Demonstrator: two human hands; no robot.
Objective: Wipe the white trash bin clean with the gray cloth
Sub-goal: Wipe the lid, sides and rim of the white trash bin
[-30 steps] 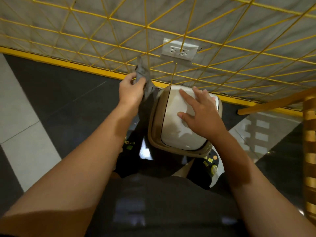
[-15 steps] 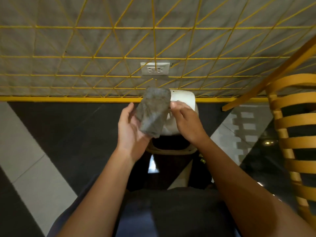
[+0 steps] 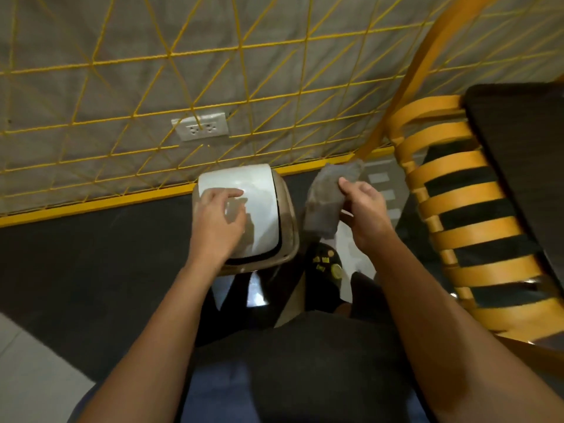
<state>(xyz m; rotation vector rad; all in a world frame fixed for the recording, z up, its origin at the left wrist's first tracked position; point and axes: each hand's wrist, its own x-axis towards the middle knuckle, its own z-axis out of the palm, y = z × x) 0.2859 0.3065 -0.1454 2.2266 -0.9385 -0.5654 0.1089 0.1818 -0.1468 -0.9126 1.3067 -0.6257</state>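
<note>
The white trash bin (image 3: 259,193), with a white swing lid in a beige rim, stands on the dark floor against the wall. My left hand (image 3: 218,221) rests on the lid's left side with its fingers spread and relaxed. My right hand (image 3: 363,206) grips the folded gray cloth (image 3: 326,199) to the right of the bin, in the air, apart from the bin.
A yellow wire grid (image 3: 244,87) covers the gray wall, with a white power outlet (image 3: 201,128) above the bin. A yellow slatted chair (image 3: 467,215) stands close on the right. My dark shoe (image 3: 325,270) is beside the bin. White floor tile (image 3: 27,377) lies lower left.
The cloth passed from my left hand to my right hand, which carried it to the right of the bin. My left hand came down onto the lid. The view turned rightward.
</note>
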